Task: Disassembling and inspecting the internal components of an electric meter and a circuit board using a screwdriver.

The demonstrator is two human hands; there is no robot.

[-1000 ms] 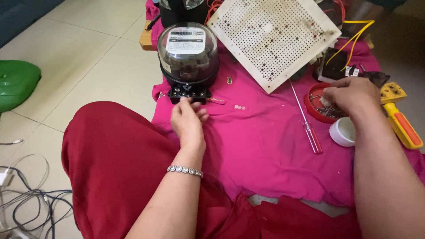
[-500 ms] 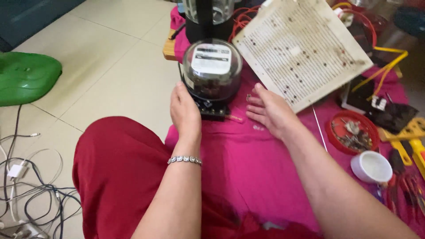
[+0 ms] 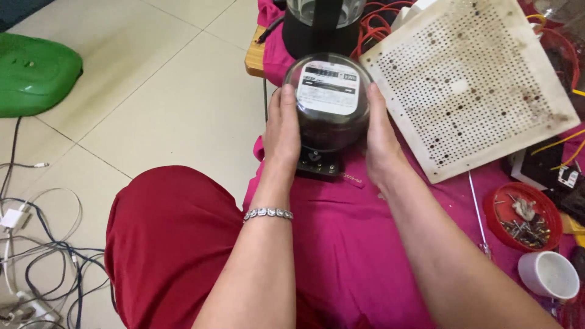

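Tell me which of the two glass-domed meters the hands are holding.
The nearer meter, with its white label plate facing up; left hand and right hand clasp its sides. The other meter stands behind it, untouched.

Home floor repair spot (tiled floor (image 3: 152, 91), tangled cables (image 3: 42, 262)).

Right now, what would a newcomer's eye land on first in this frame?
Probably the glass-domed electricity meter at top centre, clasped on each side by the left hand and right hand over a magenta cloth. Next, the stained white perforated board to its right, and the red dish of screws at the right edge.
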